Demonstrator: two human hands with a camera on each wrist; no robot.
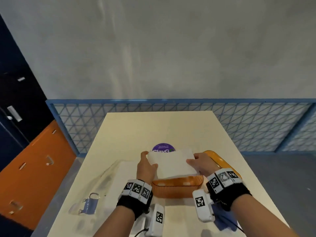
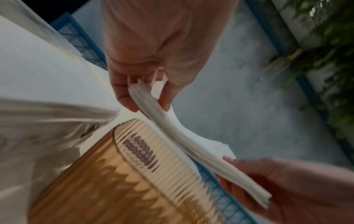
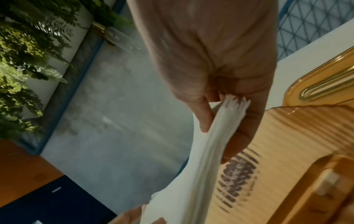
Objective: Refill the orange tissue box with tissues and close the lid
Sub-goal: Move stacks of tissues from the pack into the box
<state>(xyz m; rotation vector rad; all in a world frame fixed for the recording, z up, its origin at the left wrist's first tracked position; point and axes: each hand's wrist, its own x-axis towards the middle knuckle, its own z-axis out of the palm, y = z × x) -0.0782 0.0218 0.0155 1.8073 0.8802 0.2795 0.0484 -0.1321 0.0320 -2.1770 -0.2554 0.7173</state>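
Note:
A white stack of tissues (image 1: 172, 163) hangs just above the open orange tissue box (image 1: 177, 188) near the table's front. My left hand (image 1: 147, 165) pinches the stack's left end, thumb on top. My right hand (image 1: 199, 162) pinches its right end. In the left wrist view the tissues (image 2: 191, 145) sag between my left hand (image 2: 147, 97) and my right hand (image 2: 268, 189), over the ribbed box (image 2: 134, 181). The right wrist view shows my right hand (image 3: 226, 121) holding the tissues (image 3: 201, 159) beside the box (image 3: 287, 151). The orange lid (image 1: 220, 161) lies right of the box.
A clear plastic wrapper (image 1: 95, 190) with blue print lies on the cream table (image 1: 171, 127) to the left. A purple round sticker (image 1: 162, 147) sits behind the tissues. A blue mesh fence (image 1: 239, 124) runs behind the table. Orange cabinets (image 1: 34, 168) stand at the left.

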